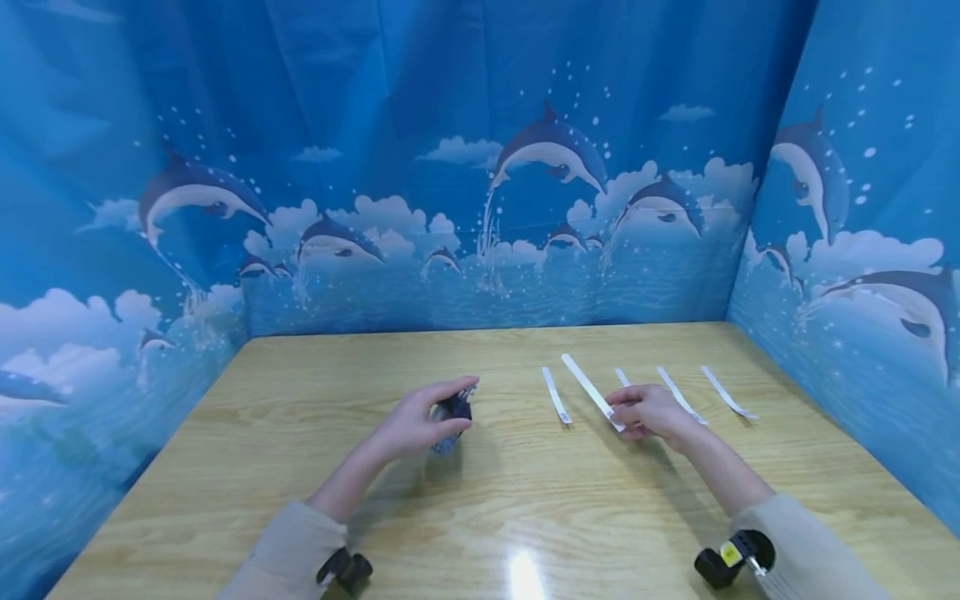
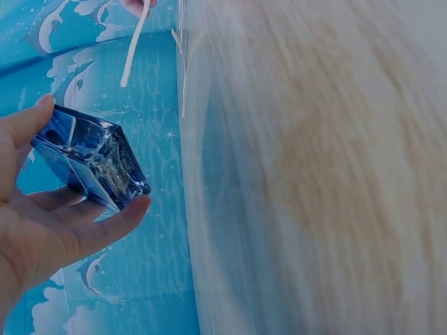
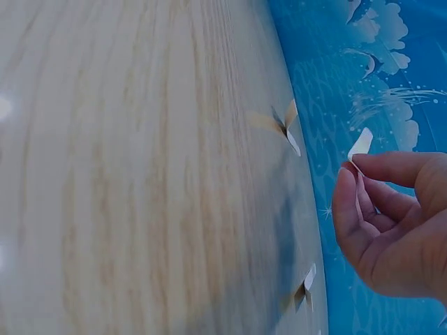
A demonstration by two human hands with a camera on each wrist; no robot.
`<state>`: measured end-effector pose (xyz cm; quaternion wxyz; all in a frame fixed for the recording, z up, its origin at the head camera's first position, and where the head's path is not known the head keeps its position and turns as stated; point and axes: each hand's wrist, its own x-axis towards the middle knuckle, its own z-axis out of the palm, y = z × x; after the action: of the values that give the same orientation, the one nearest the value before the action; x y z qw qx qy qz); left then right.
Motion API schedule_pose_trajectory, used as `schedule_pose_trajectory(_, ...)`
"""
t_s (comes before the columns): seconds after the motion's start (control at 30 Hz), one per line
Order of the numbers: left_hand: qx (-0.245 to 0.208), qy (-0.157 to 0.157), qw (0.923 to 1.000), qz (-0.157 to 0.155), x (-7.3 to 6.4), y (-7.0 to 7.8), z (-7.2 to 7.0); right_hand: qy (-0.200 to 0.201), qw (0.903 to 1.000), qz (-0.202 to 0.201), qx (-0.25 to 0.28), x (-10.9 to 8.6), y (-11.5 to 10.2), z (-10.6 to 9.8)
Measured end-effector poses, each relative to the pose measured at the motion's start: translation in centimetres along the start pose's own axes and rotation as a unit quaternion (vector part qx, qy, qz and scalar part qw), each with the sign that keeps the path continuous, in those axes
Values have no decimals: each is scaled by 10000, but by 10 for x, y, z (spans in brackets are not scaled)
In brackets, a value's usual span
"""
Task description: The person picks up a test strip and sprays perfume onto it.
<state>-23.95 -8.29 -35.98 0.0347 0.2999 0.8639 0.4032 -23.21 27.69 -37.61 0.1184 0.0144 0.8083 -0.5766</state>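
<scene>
White strip, right hand pinching it, left hand gripping blue glassy block

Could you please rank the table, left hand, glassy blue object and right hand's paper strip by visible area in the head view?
1. Table
2. Left hand
3. Glassy blue object, partly covered by the hand
4. Held paper strip, long but narrow

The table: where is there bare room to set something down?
Free: the left of the table, between left hand and curtain; the near middle, between the sleeves. Crowded: right of centre, with paper strips either side of the right hand.
</scene>
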Motion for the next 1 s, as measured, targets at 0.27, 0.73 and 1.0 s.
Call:
schedule_pose_trajectory(0.27,-20,63,10000,18,1,0,0,-339,9988,-235,-250,-6,-7,3)
schedule_pose_trajectory(0.73,176,190,9996,121,2,-3,4,-670,9934,-489,-797,-11,-20,21)
schedule_pose_trajectory(1.0,230,193,9995,136,4,-1,6,-970,9915,-590,-628,-7,-24,35)
